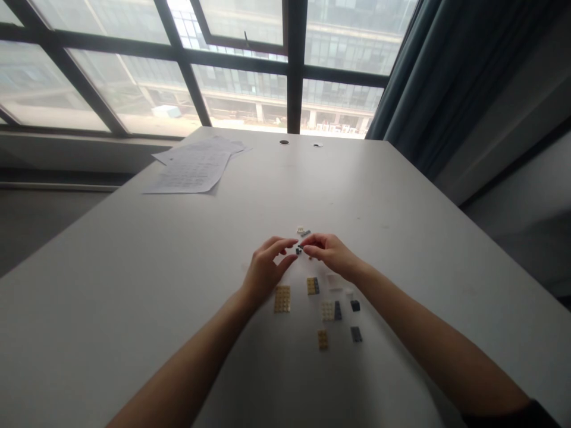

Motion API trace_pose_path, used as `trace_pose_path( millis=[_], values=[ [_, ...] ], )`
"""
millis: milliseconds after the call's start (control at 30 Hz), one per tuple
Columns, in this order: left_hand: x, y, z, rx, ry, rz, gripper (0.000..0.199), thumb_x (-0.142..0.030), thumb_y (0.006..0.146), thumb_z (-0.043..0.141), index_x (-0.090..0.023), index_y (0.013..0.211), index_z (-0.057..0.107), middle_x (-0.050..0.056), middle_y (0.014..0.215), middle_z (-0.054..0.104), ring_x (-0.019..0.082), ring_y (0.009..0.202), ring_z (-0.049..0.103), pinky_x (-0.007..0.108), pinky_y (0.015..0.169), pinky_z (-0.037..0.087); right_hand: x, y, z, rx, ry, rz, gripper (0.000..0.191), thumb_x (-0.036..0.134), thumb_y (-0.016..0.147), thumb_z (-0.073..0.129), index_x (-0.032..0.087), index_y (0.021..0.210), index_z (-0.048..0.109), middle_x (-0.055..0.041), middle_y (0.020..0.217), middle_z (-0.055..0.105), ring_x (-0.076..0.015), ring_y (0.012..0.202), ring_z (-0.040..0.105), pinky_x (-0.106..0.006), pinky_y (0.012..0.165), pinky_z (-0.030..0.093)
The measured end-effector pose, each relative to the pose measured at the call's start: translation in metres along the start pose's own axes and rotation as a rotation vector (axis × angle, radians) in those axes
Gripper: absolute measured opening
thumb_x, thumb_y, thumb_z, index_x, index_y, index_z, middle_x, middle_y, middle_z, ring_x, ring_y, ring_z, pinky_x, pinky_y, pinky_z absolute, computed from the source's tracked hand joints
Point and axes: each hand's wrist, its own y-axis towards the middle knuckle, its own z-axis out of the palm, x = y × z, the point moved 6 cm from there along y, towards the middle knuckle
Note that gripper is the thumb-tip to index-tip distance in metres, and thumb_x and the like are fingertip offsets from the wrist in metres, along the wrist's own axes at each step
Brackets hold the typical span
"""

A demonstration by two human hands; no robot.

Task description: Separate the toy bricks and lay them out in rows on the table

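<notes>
Head view: from my distant post I see loose papers [191, 172] on a white table [134, 267], well beyond and left of the left fingertips. Next comes the left hand [266, 266], thumb and forefinger spread with a gap between their tips; on the near side of its fingers lies a studded tan plate [282, 299]. At the mouth of that gap is a small dark brick [298, 251]; I cannot tell whether the thumb touches it. Just past both sets of fingertips rest a white piece [300, 229] and a grey strip [306, 233]; nearer than the fingers sits a tan-and-grey block [313, 286]. Then the right hand [329, 251], its thumb and forefinger appearing to pinch a dark sliver [300, 246]. Below its fingers lie a white-and-grey block [330, 310] and, farther right, a black brick [355, 305].

I judge these toy pieces hard plastic: light, stiff, tough to break, slick on smooth sides. I would take the dark brick by two opposite side walls, between thumb and forefinger pads, leaving top and underside free. Something this small could skip from a lopsided squeeze; a light, square pinch suits it.
</notes>
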Motion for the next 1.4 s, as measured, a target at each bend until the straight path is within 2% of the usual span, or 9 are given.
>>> trace_pose_path(
  millis=[133,267,433,567,667,833,1000,1167,1400],
  values=[
    [-0.014,-0.001,-0.006,-0.091,-0.028,0.088,0.018,-0.024,0.084,0.064,-0.022,0.102,0.066,0.003,0.091,0.066,0.011,0.072,0.060,0.025,0.070,0.051,0.009,-0.008,0.018,0.114,0.401,0.085,0.016,0.031,0.075,0.066,0.016,0.081,0.064,0.0044,0.065,0.052,-0.0074,0.056,0.042,-0.023,0.057,0.033],
    [-0.022,-0.002,-0.011,-0.107,-0.040,0.105,0.016,-0.024,0.085,0.062,-0.020,0.099,0.067,0.003,0.088,0.067,0.012,0.073,0.062,0.024,0.069,0.052,0.008,-0.010,0.028,0.129,0.536,0.180,0.020,0.032,0.071,0.069,0.014,0.075,0.062,0.0046,0.063,0.051,-0.0056,0.052,0.038,-0.022,0.054,0.030],
    [-0.019,-0.001,-0.007,-0.056,0.041,0.004,0.011,-0.022,0.084,0.060,-0.019,0.088,0.070,0.003,0.079,0.067,0.012,0.070,0.061,0.023,0.068,0.049,-0.003,-0.007,0.030,-0.006,0.417,0.248,0.014,0.028,0.072,0.063,0.015,0.072,0.057,0.0043,0.060,0.050,-0.0075,0.052,0.043,-0.023,0.053,0.034],
    [-0.008,-0.002,-0.025,-0.120,0.163,-0.084,0.010,-0.022,0.084,0.060,-0.018,0.088,0.068,0.000,0.074,0.064,0.011,0.064,0.056,0.023,0.065,0.047,0.005,-0.020,0.007,-0.217,0.127,0.080,0.012,0.027,0.077,0.059,0.016,0.083,0.062,0.0010,0.072,0.057,-0.0099,0.060,0.049,-0.024,0.058,0.040],
    [-0.013,-0.016,-0.046,-0.127,0.198,-0.049,0.011,-0.023,0.087,0.056,-0.018,0.090,0.066,0.001,0.076,0.062,0.011,0.064,0.054,0.022,0.062,0.046,0.013,-0.047,-0.006,-0.247,-0.091,-0.048,0.015,0.028,0.080,0.059,0.018,0.090,0.063,0.0011,0.073,0.057,-0.0110,0.062,0.050,-0.025,0.058,0.041],
    [-0.069,-0.068,-0.034,0.285,0.107,0.302,0.024,-0.033,0.084,0.062,-0.020,0.104,0.060,0.005,0.084,0.062,0.016,0.074,0.055,0.031,0.070,0.046,-0.001,-0.084,-0.014,-0.218,-0.222,-0.031,0.016,0.027,0.082,0.059,0.018,0.095,0.063,0.0004,0.074,0.059,-0.0120,0.063,0.052,-0.025,0.060,0.042],
    [-0.108,-0.113,0.010,0.622,0.065,0.375,0.042,-0.055,0.080,0.060,-0.019,0.100,0.060,0.005,0.078,0.060,0.017,0.071,0.051,0.031,0.066,0.041,-0.013,-0.097,-0.025,-0.273,-0.239,-0.011,0.017,0.029,0.083,0.059,0.018,0.094,0.063,0.0006,0.072,0.058,-0.0125,0.063,0.051,-0.025,0.058,0.041],
    [-0.110,-0.126,0.029,0.762,0.104,0.385,0.028,-0.049,0.081,0.061,-0.022,0.090,0.059,0.003,0.083,0.059,0.016,0.074,0.050,0.029,0.067,0.037,-0.013,-0.108,-0.035,-0.319,-0.238,-0.006,0.018,0.032,0.083,0.058,0.018,0.093,0.063,0.0007,0.070,0.057,-0.0125,0.060,0.049,-0.025,0.055,0.041],
    [-0.118,-0.129,0.034,0.790,0.082,0.390,0.012,-0.033,0.087,0.056,-0.024,0.093,0.060,0.002,0.085,0.060,0.015,0.073,0.049,0.030,0.069,0.035,-0.017,-0.114,-0.037,-0.324,-0.235,0.004,0.018,0.034,0.082,0.058,0.018,0.090,0.063,0.0002,0.068,0.056,-0.0137,0.060,0.049,-0.027,0.056,0.041]
  ],
)
